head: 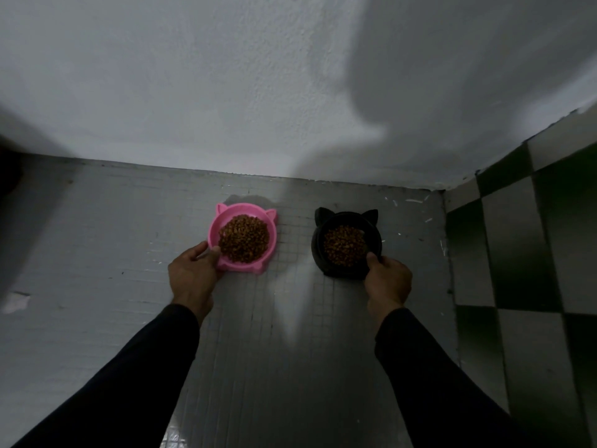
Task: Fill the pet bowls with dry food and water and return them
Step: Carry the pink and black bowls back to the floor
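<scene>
Left hand grips pink bowl; right hand grips black bowl.

A pink cat-eared bowl heaped with brown kibble sits left; a black cat-eared bowl, also holding kibble, sits right, apart, both near the wall.

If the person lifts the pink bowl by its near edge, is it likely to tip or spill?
The pink bowl looks shallow and wide, so it probably sits stable on the floor. The kibble is heaped, so tilting could spill some. The left hand grips only one edge, so a lift there would likely tilt it; the plastic looks stiff and light.
</scene>
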Demonstrator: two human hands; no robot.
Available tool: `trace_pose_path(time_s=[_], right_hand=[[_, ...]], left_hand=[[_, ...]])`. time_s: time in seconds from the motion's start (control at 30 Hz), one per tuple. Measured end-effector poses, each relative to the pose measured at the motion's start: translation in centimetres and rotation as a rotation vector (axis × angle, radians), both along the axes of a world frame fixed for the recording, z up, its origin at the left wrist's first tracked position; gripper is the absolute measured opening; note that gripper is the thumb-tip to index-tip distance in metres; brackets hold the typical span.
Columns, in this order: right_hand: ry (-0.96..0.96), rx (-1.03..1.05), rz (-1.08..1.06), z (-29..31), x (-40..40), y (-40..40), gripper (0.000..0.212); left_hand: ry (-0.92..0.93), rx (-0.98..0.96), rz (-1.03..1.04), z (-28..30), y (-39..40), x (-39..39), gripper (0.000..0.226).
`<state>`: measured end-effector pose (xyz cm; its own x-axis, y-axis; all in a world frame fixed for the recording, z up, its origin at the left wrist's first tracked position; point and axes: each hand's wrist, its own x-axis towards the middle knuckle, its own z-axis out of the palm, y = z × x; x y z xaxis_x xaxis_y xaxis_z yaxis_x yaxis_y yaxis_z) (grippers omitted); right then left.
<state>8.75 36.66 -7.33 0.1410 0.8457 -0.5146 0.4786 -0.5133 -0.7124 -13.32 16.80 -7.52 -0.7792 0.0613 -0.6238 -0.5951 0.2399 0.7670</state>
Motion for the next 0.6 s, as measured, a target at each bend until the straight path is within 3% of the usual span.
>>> trace_pose_path(time_s=[0.23, 0.47, 0.6], right_hand=[[0.012, 0.027, 0.047, 0.0, 0.0, -0.1, 0.016], [-0.015, 0.051, 0.072, 0.0, 0.3, -0.4, 0.032], [-0.094, 0.083, 0.184, 0.4, 0.9, -0.9, 0.039]], left_hand=[[0.079, -0.207, -0.043, 0.5, 0.3, 0.2, 0.031], [0.115, -0.339, -0.063, -0.2, -0.1, 0.1, 0.057], [0.173, -0.408, -0.201, 3.0, 0.6, 1.3, 0.054]])
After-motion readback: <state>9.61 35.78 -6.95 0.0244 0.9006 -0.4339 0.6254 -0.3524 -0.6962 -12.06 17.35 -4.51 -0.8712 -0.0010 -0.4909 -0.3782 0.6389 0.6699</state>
